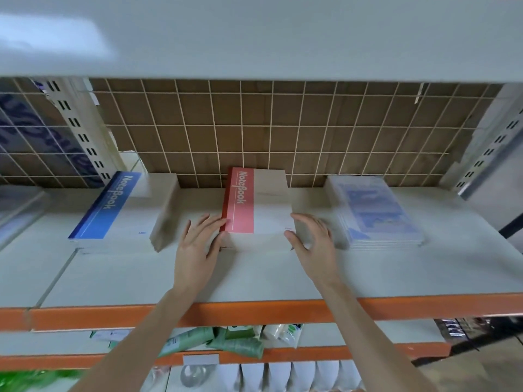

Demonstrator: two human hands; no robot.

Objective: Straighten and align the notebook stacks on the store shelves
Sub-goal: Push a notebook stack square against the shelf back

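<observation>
Fingers straight and loosely spread, I see my left hand (198, 239) touching the red notebook stack's (256, 206) left edge and my right hand (312, 237) flanking its right, mid-frame on the shelf (254, 275).

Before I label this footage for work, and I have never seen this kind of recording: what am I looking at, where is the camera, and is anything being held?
There is no machine here. One wide-angle camera sits on a person's head, looking forward and down, so the two bare arms reach in from below. The left hand and right hand lie with straight fingers against the two sides of the red notebook stack on a grey store shelf. Nothing is lifted or gripped; the hands only press on it. A blue notebook stack lies to its left, and a stack of wrapped pale blue books to its right. Behind is a wire grid.
</observation>
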